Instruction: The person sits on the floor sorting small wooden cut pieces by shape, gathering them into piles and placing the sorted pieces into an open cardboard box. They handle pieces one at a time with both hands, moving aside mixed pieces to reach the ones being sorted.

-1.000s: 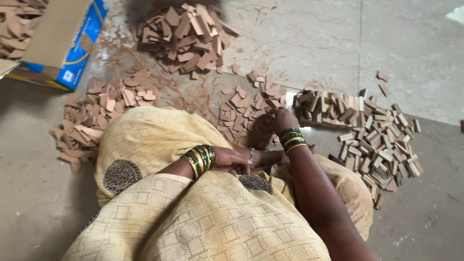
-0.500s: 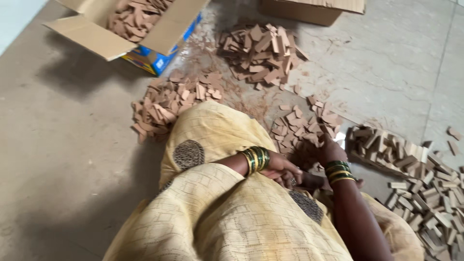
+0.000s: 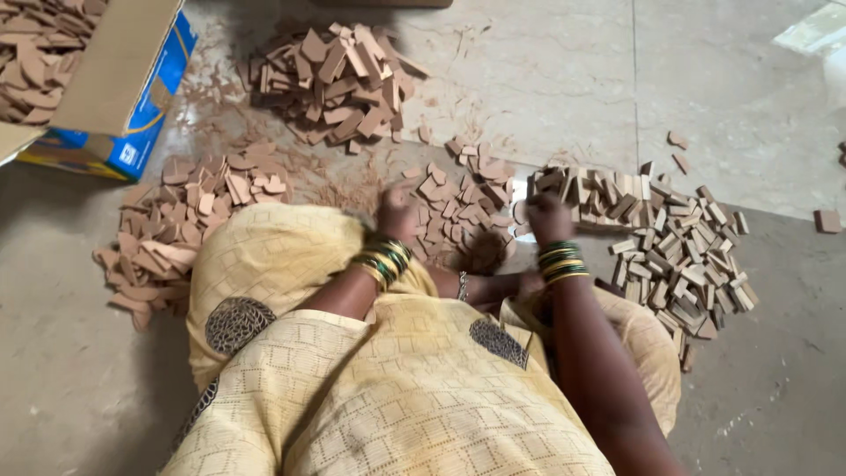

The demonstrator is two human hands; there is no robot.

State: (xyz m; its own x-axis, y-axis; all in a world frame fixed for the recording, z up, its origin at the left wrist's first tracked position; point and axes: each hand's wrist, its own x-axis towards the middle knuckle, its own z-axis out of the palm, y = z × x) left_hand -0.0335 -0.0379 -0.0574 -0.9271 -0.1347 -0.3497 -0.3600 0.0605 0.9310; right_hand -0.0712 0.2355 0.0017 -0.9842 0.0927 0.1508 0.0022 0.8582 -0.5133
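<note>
- Since half a second ago both hands have lifted from the lap toward the floor pieces; the left hand point(image 3: 397, 211) is blurred from motion and looks closed, but I cannot tell if it holds something.
- Right hand point(image 3: 548, 219) hovers over the edge of the pale block pile point(image 3: 670, 247), fingers curled; whether a piece is inside I cannot tell.
- Between the hands lies the small brown heap point(image 3: 463, 207), loose and unsorted, so this part seems not finished.
- To the left, a flat-piece pile point(image 3: 181, 229) rests beside the knee.
- Further away, a bigger heap point(image 3: 339, 79) waits on the floor.
- Farthest left, the cardboard box point(image 3: 106, 79) already has many pieces inside, so some work looks done.
</note>
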